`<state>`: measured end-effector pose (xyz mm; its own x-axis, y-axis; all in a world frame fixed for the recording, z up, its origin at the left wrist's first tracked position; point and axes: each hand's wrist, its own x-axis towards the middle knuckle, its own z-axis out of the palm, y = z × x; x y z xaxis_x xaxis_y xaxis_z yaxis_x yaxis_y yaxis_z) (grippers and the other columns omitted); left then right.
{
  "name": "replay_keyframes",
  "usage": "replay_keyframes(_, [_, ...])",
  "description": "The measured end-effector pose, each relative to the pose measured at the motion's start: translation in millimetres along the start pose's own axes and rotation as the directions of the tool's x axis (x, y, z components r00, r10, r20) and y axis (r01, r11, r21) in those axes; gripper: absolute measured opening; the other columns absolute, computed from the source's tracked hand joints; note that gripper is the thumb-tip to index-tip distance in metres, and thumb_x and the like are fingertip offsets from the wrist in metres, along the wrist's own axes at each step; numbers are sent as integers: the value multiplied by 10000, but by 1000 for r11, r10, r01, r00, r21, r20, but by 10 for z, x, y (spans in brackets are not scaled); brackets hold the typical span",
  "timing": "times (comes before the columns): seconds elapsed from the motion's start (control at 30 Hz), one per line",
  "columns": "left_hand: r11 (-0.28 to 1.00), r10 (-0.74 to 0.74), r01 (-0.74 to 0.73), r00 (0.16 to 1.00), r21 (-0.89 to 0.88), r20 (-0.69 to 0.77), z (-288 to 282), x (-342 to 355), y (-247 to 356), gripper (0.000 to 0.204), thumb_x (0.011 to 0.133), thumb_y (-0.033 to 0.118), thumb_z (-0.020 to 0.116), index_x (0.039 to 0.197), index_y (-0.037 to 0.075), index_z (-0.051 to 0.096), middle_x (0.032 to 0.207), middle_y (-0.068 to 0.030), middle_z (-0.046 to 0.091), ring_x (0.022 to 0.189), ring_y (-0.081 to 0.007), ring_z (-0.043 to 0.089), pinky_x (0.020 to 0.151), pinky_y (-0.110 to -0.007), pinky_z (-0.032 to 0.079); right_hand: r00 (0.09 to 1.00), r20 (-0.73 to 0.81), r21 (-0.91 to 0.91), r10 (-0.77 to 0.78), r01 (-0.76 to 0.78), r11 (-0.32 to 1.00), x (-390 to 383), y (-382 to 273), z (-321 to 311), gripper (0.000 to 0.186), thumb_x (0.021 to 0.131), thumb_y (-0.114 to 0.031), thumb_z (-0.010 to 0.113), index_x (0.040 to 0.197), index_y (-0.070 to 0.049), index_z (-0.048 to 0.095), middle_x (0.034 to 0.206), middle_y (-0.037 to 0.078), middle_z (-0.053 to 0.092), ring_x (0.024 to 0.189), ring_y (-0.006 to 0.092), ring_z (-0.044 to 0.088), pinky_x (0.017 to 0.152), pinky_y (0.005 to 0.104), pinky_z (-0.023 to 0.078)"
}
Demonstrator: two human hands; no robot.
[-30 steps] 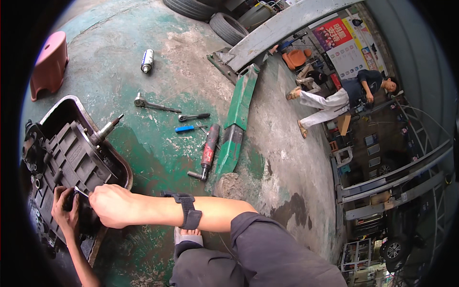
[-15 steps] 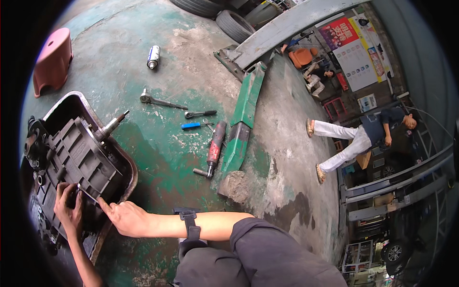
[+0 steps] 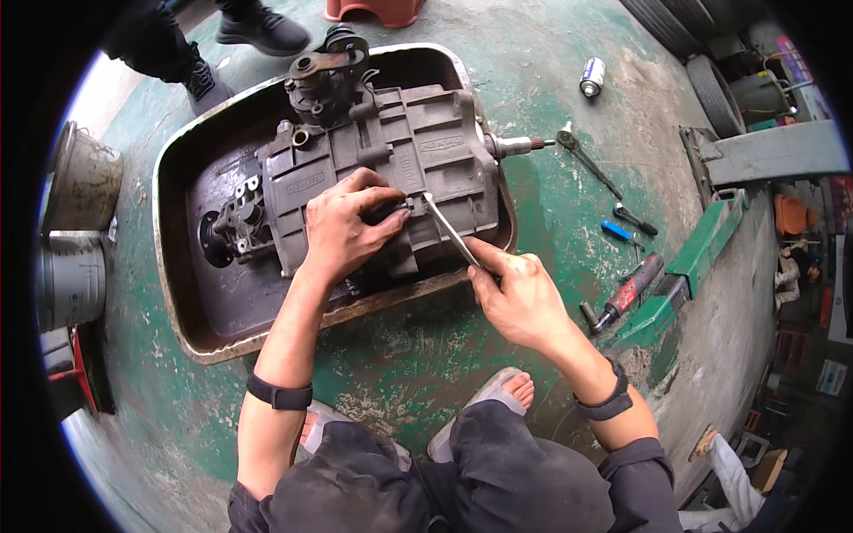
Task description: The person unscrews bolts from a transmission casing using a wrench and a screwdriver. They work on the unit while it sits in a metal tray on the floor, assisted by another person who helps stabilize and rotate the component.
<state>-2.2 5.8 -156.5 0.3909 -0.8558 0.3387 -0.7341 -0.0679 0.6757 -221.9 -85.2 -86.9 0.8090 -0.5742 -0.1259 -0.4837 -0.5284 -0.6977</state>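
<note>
A grey cast gearbox housing [image 3: 453, 133] lies in a dark metal tray [image 3: 211, 354], its splined shaft sticking out past the right rim. My left hand [image 3: 342, 231] is closed on the middle of the housing, fingers curled around something dark that I cannot make out. My right hand [image 3: 515, 298] grips a slim silver wrench [image 3: 444, 229], whose far end rests on the housing beside my left fingertips. To the right on the floor lie a long ratchet [image 3: 591, 164], a small ratchet [image 3: 635, 218], a blue-handled tool [image 3: 617, 231] and a red-and-black power ratchet [image 3: 635, 286].
Another person's dark shoes [image 3: 262, 28] stand beyond the tray near a red stool [image 3: 373, 11]. Buckets [image 3: 84, 178] are at left. A spray can [image 3: 592, 78], tyres [image 3: 711, 93] and a green lift arm [image 3: 706, 240] are at right, with people farther off.
The view has swung left, bringing the gearbox to the centre. Over the last second my right index finger extended along the wrench, and the wrench's handle now points toward me.
</note>
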Motion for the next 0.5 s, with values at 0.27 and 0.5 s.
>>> replay_keyframes(0.27, [999, -11, 11, 1000, 32, -8, -6, 11, 23, 215, 757, 286, 781, 920, 148, 769, 895, -3, 671, 771, -210, 666, 673, -324, 510, 941, 320, -219, -108, 185, 958, 471, -446, -299, 168, 775, -36, 522, 743, 105, 608, 761, 318, 618, 795, 455, 642, 792, 489, 508])
replay_keyframes(0.5, [1000, 12, -12, 1000, -11, -8, -6, -1, -4, 226, 734, 188, 801, 948, 118, 772, 915, -37, 685, 785, -219, 681, 682, -298, 516, 773, 515, -378, -371, 593, 711, 586, -612, -390, 167, 707, -94, 610, 676, 35, 711, 796, 242, 658, 828, 358, 674, 757, 422, 542])
